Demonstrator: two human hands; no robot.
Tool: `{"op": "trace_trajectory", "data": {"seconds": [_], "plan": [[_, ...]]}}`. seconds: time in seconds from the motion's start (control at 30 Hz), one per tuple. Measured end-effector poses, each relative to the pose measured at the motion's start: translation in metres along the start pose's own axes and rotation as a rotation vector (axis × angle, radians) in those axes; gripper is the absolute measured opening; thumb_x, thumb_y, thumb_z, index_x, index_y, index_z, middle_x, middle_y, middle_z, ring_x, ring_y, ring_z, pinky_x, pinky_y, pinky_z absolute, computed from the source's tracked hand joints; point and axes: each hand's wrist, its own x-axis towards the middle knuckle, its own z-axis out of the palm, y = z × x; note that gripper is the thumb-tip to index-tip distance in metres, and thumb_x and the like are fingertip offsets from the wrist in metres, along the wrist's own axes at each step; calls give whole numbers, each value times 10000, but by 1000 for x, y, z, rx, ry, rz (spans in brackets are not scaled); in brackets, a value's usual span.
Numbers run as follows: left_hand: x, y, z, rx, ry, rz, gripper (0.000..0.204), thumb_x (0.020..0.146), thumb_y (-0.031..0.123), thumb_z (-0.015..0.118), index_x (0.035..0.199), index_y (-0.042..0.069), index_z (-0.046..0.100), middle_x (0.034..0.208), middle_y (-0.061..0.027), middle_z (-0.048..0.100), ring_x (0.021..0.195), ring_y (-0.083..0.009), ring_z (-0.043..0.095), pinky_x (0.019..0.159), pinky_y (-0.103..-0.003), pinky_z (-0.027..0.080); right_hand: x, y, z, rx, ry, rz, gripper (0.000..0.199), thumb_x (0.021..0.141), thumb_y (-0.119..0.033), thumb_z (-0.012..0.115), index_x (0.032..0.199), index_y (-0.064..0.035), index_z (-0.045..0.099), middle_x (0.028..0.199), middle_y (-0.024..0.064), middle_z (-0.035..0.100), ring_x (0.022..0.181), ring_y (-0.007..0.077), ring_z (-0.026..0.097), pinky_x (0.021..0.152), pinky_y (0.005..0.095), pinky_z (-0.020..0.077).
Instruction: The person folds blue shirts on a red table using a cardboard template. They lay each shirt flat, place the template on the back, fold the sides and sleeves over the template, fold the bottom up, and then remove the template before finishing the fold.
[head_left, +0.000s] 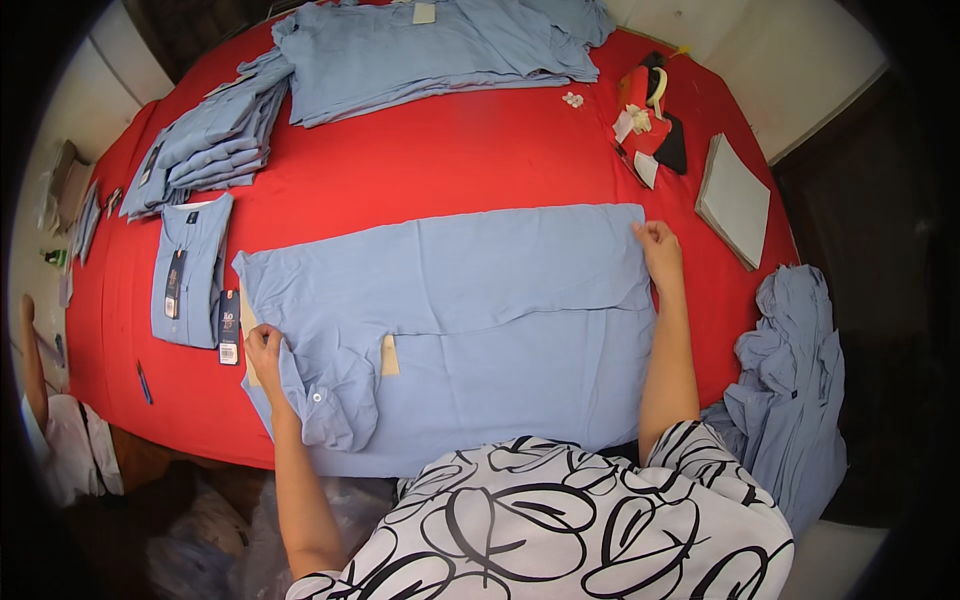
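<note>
A light blue shirt (480, 300) lies spread across the red cloth, its length running left to right and one side folded over toward the middle. My left hand (263, 350) pinches the shirt at its left end, beside a strip of cream card (248, 325). A dark hang tag (229, 325) sticks out there onto the cloth. At the far right corner of the hem, my right hand (658, 248) grips the fabric between thumb and fingers. A buttoned sleeve (335, 415) bunches near my left forearm, and a small cream piece (389, 356) rests by it.
Folded shirts are stacked (215, 145) at the far left, with one folded shirt (190, 270) nearer. Flat shirts (430, 50) pile up at the back. White sheets (735, 200) and a red-black bundle (648, 120) lie right. Crumpled shirts (795, 390) hang beyond the edge. Another person's arm (33, 350) shows left.
</note>
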Motion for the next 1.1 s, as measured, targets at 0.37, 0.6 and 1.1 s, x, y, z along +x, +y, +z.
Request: {"op": "trace_trajectory", "data": {"seconds": [0.37, 0.6, 1.1], "plan": [[2, -6, 10, -68, 21, -18, 128, 822, -3, 543, 927, 38, 605, 955, -113, 559, 911, -289, 507, 784, -386, 434, -50, 2, -22, 559, -237, 39, 504, 836, -133, 713, 1264, 43, 515, 1174, 133, 617, 1055, 168, 599, 900, 292, 489], [-3, -9, 7, -10, 22, -4, 113, 836, -3, 540, 919, 47, 599, 959, -111, 571, 912, -288, 509, 785, -394, 432, -44, -27, -27, 943, -570, 107, 731, 854, 14, 615, 1525, -53, 332, 1420, 135, 502, 1239, 186, 537, 1039, 304, 428], [0, 0, 6, -89, 51, -24, 100, 861, -6, 514, 924, 39, 578, 949, -110, 554, 892, -278, 509, 771, -391, 431, -60, -3, -44, -3, -252, -90, 688, 823, -5, 667, 1466, -60, 426, 1487, 160, 433, 1321, 287, 469, 1105, 346, 370]]}}
